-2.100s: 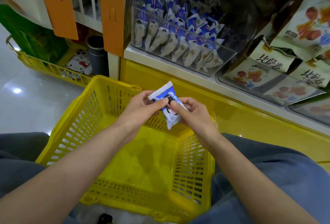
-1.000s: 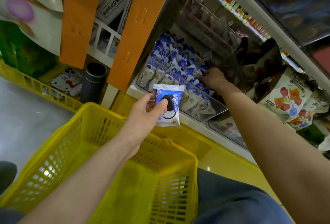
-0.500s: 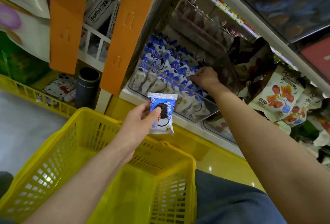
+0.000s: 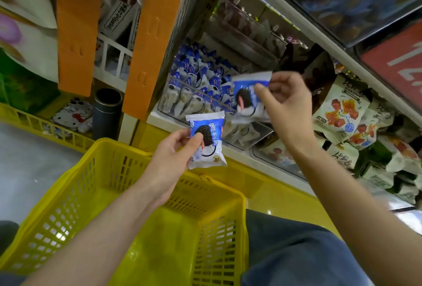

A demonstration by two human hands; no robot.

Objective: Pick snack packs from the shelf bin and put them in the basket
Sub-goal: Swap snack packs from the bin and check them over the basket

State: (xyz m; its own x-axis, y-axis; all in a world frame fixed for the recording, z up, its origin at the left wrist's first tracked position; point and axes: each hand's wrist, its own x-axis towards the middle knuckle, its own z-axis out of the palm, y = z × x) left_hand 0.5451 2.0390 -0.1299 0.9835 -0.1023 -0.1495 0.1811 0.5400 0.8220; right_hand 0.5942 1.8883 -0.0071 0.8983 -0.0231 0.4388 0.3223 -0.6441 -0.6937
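My left hand (image 4: 173,155) pinches a blue and white cookie snack pack (image 4: 209,143) above the far rim of the yellow basket (image 4: 75,194). Up and to the right, my right hand (image 4: 286,105) holds a second snack pack (image 4: 245,98) of the same kind, lifted just in front of the clear shelf bin (image 4: 182,103). The bin holds several more blue and white packs standing in rows. The basket rests on my lap and I see nothing inside it.
Orange shelf uprights (image 4: 148,41) stand left of the bin. Beige snack bags (image 4: 340,112) with red pictures fill the shelf to the right. A dark cylinder (image 4: 106,112) and a second yellow basket (image 4: 45,126) sit low at the left. The yellow shelf base (image 4: 262,185) runs below the bin.
My right hand has come out of the bin holding a second pack and moved toward me. My left hand kept its pack at about the same spot above the basket rim.
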